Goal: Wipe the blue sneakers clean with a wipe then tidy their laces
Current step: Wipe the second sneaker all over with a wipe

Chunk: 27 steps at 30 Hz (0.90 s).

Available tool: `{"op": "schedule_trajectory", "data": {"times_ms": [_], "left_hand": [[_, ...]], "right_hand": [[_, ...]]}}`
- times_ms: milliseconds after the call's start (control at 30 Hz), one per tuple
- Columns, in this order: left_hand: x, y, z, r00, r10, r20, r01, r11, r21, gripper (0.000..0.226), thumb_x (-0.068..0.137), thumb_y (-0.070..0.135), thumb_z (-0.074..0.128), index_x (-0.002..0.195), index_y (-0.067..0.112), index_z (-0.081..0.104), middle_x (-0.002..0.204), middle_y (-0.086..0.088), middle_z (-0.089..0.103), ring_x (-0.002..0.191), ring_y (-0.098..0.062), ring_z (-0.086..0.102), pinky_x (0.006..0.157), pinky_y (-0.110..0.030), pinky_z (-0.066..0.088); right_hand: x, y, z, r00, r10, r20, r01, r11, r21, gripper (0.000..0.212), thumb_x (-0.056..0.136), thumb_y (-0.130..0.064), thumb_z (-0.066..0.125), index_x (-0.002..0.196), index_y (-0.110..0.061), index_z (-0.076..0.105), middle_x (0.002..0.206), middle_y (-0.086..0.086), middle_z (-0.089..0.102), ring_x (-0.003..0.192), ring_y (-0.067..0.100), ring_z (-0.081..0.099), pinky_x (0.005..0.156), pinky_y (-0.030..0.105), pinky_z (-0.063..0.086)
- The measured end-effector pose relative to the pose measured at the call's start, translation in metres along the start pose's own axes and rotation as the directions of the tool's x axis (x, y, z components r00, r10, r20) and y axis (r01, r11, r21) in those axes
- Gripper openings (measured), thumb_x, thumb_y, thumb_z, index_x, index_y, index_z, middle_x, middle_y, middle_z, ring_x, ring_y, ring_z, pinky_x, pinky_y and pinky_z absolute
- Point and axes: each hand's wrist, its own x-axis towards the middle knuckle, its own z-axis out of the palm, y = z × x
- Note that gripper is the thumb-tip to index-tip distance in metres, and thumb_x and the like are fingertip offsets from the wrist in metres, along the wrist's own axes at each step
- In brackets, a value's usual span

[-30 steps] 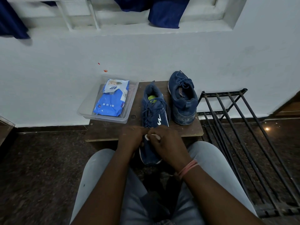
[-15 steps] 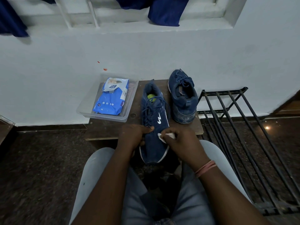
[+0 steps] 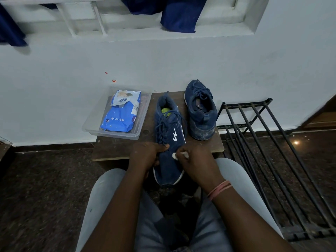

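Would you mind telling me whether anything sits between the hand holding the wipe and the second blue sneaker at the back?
Nothing visible does: bare brown wooden table lies between the right hand and the far blue sneaker.

There's a clear plastic tray sitting on the left of the wooden surface, a black metal rack on the dark floor to the right, and dark blue cloth hanging off the white window ledge.

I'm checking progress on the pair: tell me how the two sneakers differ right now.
The near sneaker lies toe toward the person, overhanging the stool; the far sneaker points toe to the wall. The left hand grips the near one while the right hand rubs a wipe on it; the far one sits untouched, its heel dusty. Both are dark blue, laces loose.
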Motion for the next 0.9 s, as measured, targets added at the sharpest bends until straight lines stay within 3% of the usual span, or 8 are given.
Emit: {"op": "schedule_trajectory", "data": {"times_ms": [100, 233, 367, 500, 600, 700, 767, 900], "left_hand": [[-0.004, 0.002, -0.002, 1.0, 0.003, 0.004, -0.003, 1.0, 0.009, 0.028, 0.078, 0.013, 0.085, 0.096, -0.005, 0.075, 0.092, -0.021, 0.078, 0.078, -0.03, 0.073, 0.067, -0.035, 0.059], [-0.008, 0.003, -0.002, 0.997, 0.064, -0.05, -0.059, 0.994, 0.093, 0.023, 0.077, 0.016, 0.087, 0.085, -0.001, 0.075, 0.084, -0.018, 0.077, 0.071, -0.027, 0.073, 0.055, -0.029, 0.059], [-0.006, 0.01, 0.006, 0.973, 0.22, -0.071, -0.168, 0.885, 0.435, 0.039, 0.074, 0.04, 0.085, 0.078, 0.004, 0.07, 0.073, -0.01, 0.073, 0.074, -0.028, 0.071, 0.076, -0.047, 0.061], [-0.011, 0.036, 0.023, 0.87, 0.476, -0.128, -0.286, 0.699, 0.655, 0.057, 0.069, 0.044, 0.084, 0.109, 0.017, 0.054, 0.105, -0.005, 0.062, 0.1, -0.026, 0.062, 0.087, -0.043, 0.054], [-0.004, 0.062, 0.044, 0.702, 0.711, -0.036, -0.42, 0.455, 0.785, 0.061, 0.072, 0.036, 0.08, 0.122, 0.019, 0.051, 0.123, -0.009, 0.057, 0.117, -0.033, 0.052, 0.093, -0.043, 0.046], [0.015, 0.083, 0.063, 0.687, 0.694, 0.216, -0.324, 0.026, 0.946, 0.064, 0.079, 0.042, 0.07, 0.136, 0.021, 0.049, 0.141, -0.008, 0.051, 0.129, -0.035, 0.043, 0.101, -0.047, 0.036], [0.028, 0.089, 0.069, 0.684, 0.626, 0.375, -0.305, -0.222, 0.926, 0.061, 0.085, 0.045, 0.062, 0.139, 0.022, 0.05, 0.147, -0.008, 0.048, 0.131, -0.035, 0.04, 0.102, -0.048, 0.032], [0.032, 0.101, 0.072, 0.638, 0.602, 0.479, -0.252, -0.425, 0.869, 0.033, 0.091, 0.037, 0.063, 0.12, 0.022, 0.066, 0.127, -0.004, 0.061, 0.122, -0.032, 0.046, 0.098, -0.047, 0.032]], "right_hand": [[-0.006, -0.006, 0.001, 0.993, -0.001, 0.122, -0.024, 0.979, 0.204, 0.007, 0.086, -0.02, 0.075, 0.081, -0.022, 0.078, 0.08, -0.013, 0.074, 0.076, 0.003, 0.068, 0.07, 0.023, 0.054], [-0.006, -0.001, 0.002, 0.994, 0.071, -0.085, -0.04, 0.946, 0.321, 0.005, 0.088, -0.022, 0.076, 0.083, -0.024, 0.077, 0.08, -0.014, 0.073, 0.078, 0.002, 0.068, 0.071, 0.025, 0.055], [0.002, 0.007, 0.004, 0.981, 0.16, -0.106, -0.109, 0.919, 0.378, 0.007, 0.089, -0.023, 0.075, 0.083, -0.025, 0.075, 0.081, -0.014, 0.073, 0.079, 0.001, 0.068, 0.075, 0.032, 0.057], [0.001, 0.004, 0.006, 0.981, 0.117, -0.153, -0.048, 0.919, 0.391, 0.005, 0.09, -0.02, 0.073, 0.09, -0.022, 0.077, 0.087, -0.012, 0.073, 0.086, 0.004, 0.067, 0.079, 0.028, 0.055], [0.002, 0.001, 0.006, 0.974, 0.069, -0.213, 0.015, 0.929, 0.37, 0.005, 0.091, -0.018, 0.072, 0.091, -0.016, 0.076, 0.087, -0.007, 0.072, 0.085, 0.004, 0.065, 0.076, 0.023, 0.052], [0.003, 0.003, 0.008, 0.974, 0.067, -0.217, 0.022, 0.925, 0.38, 0.004, 0.09, -0.016, 0.072, 0.09, -0.016, 0.076, 0.086, -0.007, 0.071, 0.083, 0.005, 0.065, 0.074, 0.025, 0.052], [0.003, 0.005, 0.009, 0.971, 0.058, -0.232, 0.036, 0.923, 0.382, 0.005, 0.09, -0.016, 0.071, 0.089, -0.016, 0.076, 0.086, -0.008, 0.071, 0.083, 0.004, 0.065, 0.074, 0.025, 0.052], [0.003, 0.008, 0.007, 0.962, 0.057, -0.267, 0.057, 0.915, 0.4, 0.004, 0.09, -0.015, 0.071, 0.089, -0.017, 0.075, 0.087, -0.009, 0.072, 0.085, 0.002, 0.065, 0.076, 0.023, 0.052]]}}
